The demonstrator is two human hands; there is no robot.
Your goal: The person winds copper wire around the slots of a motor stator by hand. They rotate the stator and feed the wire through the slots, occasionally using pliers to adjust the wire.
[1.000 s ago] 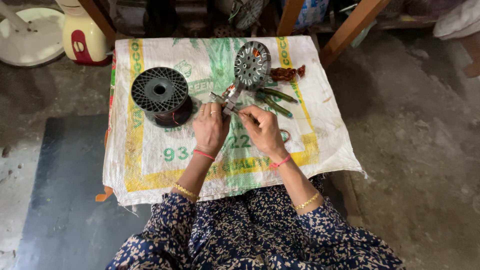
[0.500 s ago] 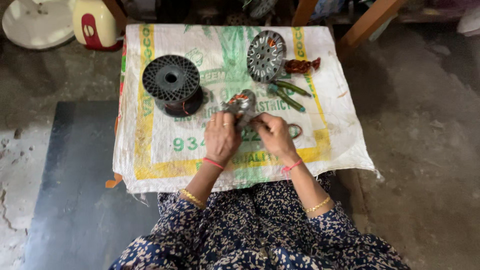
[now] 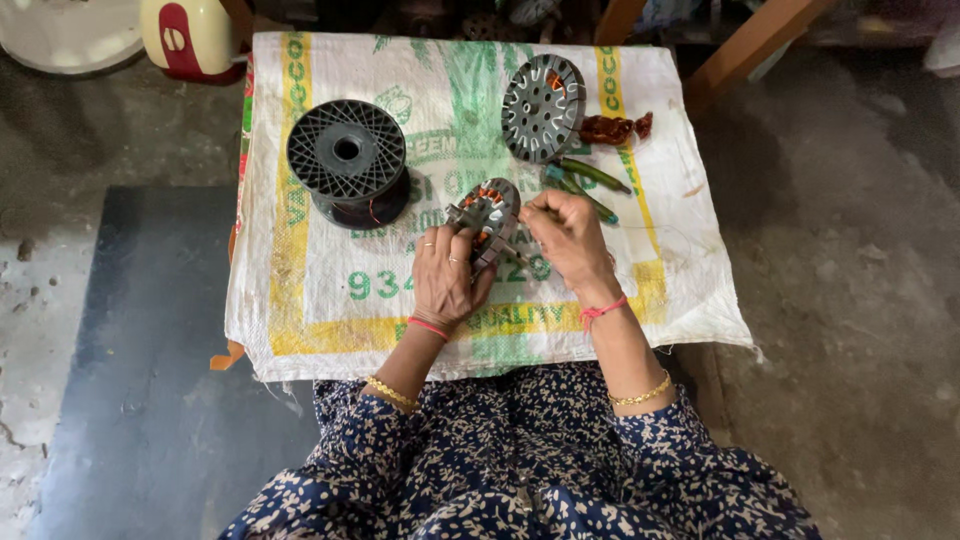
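Small round stator (image 3: 487, 215) with copper windings sits between both hands, held tilted above the printed woven sack (image 3: 330, 290) covering the table; left hand (image 3: 447, 275) grips its lower edge, fingers curled round it; right hand (image 3: 568, 232) just beside its right side, fingertips pinched together on what looks like thin wire, too fine to be sure; black wire spool (image 3: 347, 160) lies left of the stator, near; second grey stator disc (image 3: 543, 107) stands tilted further back; green-handled pliers (image 3: 585, 180) beside the right hand; copper wire scraps (image 3: 612, 128) right of the disc.
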